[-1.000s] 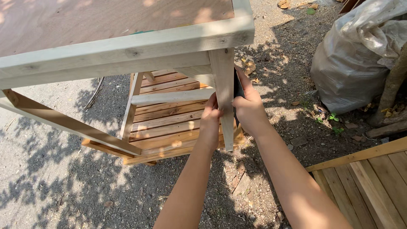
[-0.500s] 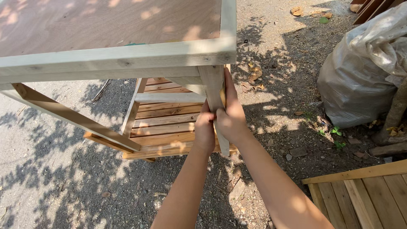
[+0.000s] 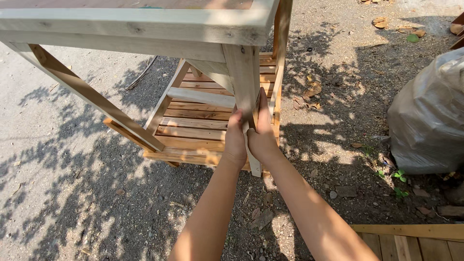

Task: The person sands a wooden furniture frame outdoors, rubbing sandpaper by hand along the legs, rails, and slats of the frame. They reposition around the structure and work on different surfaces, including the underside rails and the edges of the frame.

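Fingers of the left hand are curled close together around the near corner leg of a pale wooden table frame, while the right hand lies flat along the leg's other side, its fingers stretched straight up toward twelve o'clock and pressed side by side against the wood. From the head view, the one camera there is, both hands clamp the same post from nine and three o'clock, thumbs nearly meeting at its front face, so the leg sits directly between the palms and touching both. As for how far things have got, I'd judge the frame largely built: the tabletop rim is fastened across at twelve o'clock, a diagonal brace runs down at ten o'clock, and a slatted lower shelf is in place behind the hands. What seems left is settling this last leg; its lower end hangs just below the wrists, and I cannot tell whether it is fixed to the shelf or loose. No tool or fastener shows in either hand. Around them lies gravel ground dappled with leaf shadow, a grey filled sack at three o'clock well apart from the frame, and the corner of another slatted panel at five o'clock.
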A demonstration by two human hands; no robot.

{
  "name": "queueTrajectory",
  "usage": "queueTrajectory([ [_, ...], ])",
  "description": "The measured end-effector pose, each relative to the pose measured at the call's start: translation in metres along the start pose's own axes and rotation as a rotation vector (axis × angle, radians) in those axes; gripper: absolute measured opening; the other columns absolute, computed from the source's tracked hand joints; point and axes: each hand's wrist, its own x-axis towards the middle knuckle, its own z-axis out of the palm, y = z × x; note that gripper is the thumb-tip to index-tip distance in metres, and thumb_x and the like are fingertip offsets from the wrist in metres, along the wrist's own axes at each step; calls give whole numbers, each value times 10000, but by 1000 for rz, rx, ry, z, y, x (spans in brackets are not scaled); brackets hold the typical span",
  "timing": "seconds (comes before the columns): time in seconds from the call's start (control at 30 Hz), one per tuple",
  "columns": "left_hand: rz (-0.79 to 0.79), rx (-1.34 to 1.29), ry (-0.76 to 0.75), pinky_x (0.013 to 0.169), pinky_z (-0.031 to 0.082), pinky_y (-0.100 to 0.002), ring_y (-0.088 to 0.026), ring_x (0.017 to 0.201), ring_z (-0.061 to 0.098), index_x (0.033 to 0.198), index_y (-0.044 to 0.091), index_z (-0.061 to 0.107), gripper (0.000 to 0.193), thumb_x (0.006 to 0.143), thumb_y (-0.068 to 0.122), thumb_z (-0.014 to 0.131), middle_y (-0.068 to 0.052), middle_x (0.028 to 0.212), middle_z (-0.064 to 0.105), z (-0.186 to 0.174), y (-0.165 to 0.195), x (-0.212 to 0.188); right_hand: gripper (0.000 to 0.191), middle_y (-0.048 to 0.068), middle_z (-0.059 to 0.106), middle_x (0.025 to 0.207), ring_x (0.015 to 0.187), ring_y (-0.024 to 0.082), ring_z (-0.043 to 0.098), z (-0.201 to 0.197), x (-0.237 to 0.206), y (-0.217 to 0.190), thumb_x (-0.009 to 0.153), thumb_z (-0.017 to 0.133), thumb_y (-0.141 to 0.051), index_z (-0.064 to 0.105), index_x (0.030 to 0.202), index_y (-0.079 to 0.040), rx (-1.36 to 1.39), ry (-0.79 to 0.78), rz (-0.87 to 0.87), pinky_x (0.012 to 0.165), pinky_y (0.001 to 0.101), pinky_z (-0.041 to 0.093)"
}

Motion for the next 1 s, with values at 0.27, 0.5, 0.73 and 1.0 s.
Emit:
queueTrajectory([
  [0.27,58,84,-61,1105,400,-325,-217,1324,532,1512,16,447,695,1008,494,436,-133,1452,559,-24,2,4,792,157,533,1528,1438,285,515,8,10,0,928,445,100,224,1647,-145,102,11,224,1161,325,395],
  [0.5,154,84,-119,1144,370,-338,-221,1367,511,1566,31,362,717,1019,489,428,-142,1506,514,-28,-8,17,829,209,434,1572,1444,320,462,30,-21,52,930,425,56,37,1640,-123,-20,2,34,1131,362,391],
  [0.73,296,164,-155,1183,314,-337,-190,1455,412,1604,53,276,721,1032,465,426,-98,1594,416,-22,-28,42,844,157,557,1509,1336,300,596,3,16,78,889,378,116,164,1648,-186,-92,33,161,1066,358,473],
  [1.0,512,207,-157,1180,350,-348,-258,1444,469,1601,10,352,670,1074,421,406,-168,1578,478,-46,-89,75,910,256,222,1681,1553,363,287,30,-37,168,965,486,121,-79,1641,-105,-122,19,-310,1229,411,288],
])
